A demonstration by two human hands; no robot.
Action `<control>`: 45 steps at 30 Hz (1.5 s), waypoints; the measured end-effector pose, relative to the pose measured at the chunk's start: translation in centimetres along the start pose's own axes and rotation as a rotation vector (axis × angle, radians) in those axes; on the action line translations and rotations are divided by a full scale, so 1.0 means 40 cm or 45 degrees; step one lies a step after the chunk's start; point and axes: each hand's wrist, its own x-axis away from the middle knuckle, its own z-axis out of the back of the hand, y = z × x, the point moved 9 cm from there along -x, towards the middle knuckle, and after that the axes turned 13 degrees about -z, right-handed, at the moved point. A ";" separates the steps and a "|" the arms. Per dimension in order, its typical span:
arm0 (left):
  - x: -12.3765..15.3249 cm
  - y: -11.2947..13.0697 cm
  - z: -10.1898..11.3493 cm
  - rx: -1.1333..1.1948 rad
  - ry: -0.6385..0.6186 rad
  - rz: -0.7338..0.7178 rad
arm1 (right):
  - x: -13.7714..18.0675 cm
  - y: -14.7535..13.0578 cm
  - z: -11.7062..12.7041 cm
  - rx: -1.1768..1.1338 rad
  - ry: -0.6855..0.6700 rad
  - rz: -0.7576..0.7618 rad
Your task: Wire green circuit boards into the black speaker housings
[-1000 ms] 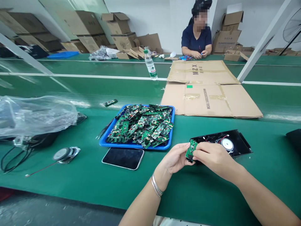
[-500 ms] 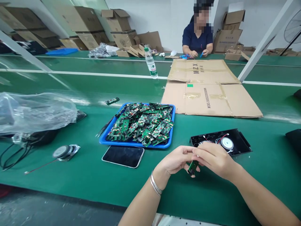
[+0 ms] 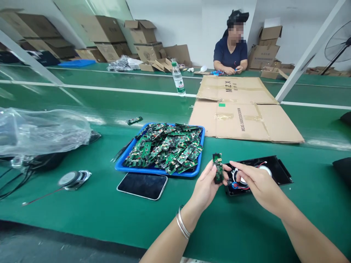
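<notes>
Circuit board (image 3: 218,173), green with black patches, narrow, oblong

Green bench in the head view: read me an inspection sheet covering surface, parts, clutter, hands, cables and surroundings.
Surface: green bench, light glare toward the back.
Parts: blue tray heaped with circuit boards; black case with speakers, to its right.
Clutter: phone at the tray's near edge, bottle, flattened cardboard, plastic bag.
Hands: left hand holds a single board; right hand at the case, holding nothing visible.
Cables: red wire on a loose speaker, black cords at left.
Surroundings: person across the way, cardboard boxes along the wall.
</notes>
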 end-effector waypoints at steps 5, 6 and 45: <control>0.010 -0.010 -0.013 0.042 -0.059 0.070 | 0.000 -0.019 0.014 0.008 0.312 0.068; 0.011 -0.010 -0.013 0.040 -0.067 0.071 | 0.006 -0.032 0.015 0.015 0.360 0.144; 0.061 -0.001 0.012 -0.162 0.125 -0.276 | 0.073 -0.095 -0.024 0.135 0.779 0.429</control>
